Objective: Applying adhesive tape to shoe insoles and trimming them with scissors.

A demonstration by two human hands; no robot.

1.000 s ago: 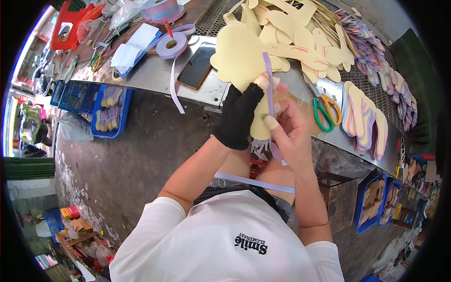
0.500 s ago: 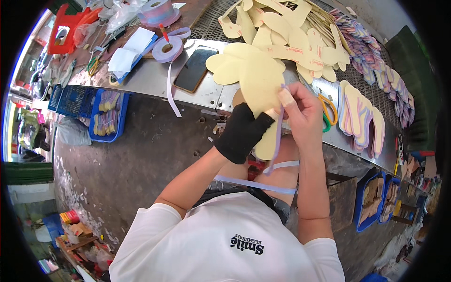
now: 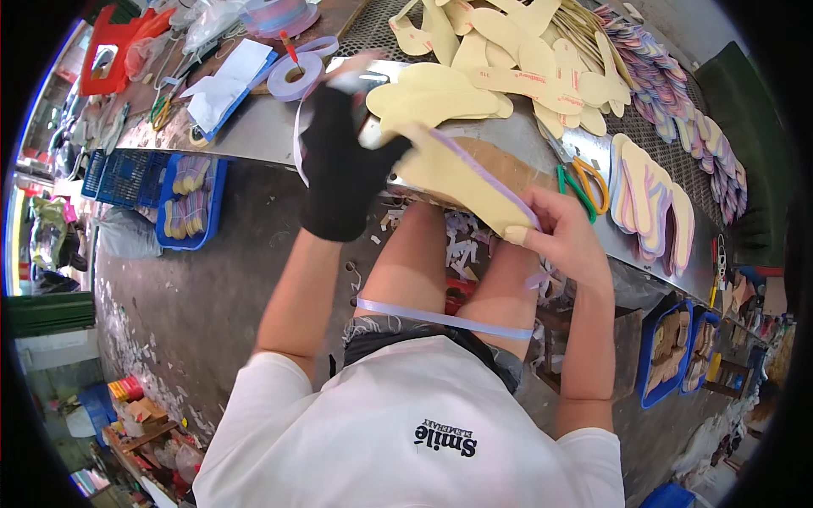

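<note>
My right hand (image 3: 566,233) pinches one end of a cream insole (image 3: 466,173), thumb on top, in front of the bench. A lilac strip (image 3: 483,169) runs along the insole's far edge. My left hand (image 3: 343,161) wears a black fingerless glove and is smeared by motion. Its thumb is spread from the fingers near the insole's other end; whether it touches is unclear. Behind the insole lies a brown rounded piece (image 3: 500,165) on the metal bench. Beyond it, more cream insoles (image 3: 432,93) lie in a pile.
A tape roll (image 3: 295,78) lies left on the bench (image 3: 262,135). To the right are orange-handled scissors (image 3: 590,188) and a row of edged insoles (image 3: 648,199). A blue basket (image 3: 193,203) holds insole bundles. Another lilac strip (image 3: 445,320) crosses my lap.
My left hand has let go of the insole and swung up and left, covering the phone. The insole has turned from upright to slanting, still in my right hand, which moved slightly lower.
</note>
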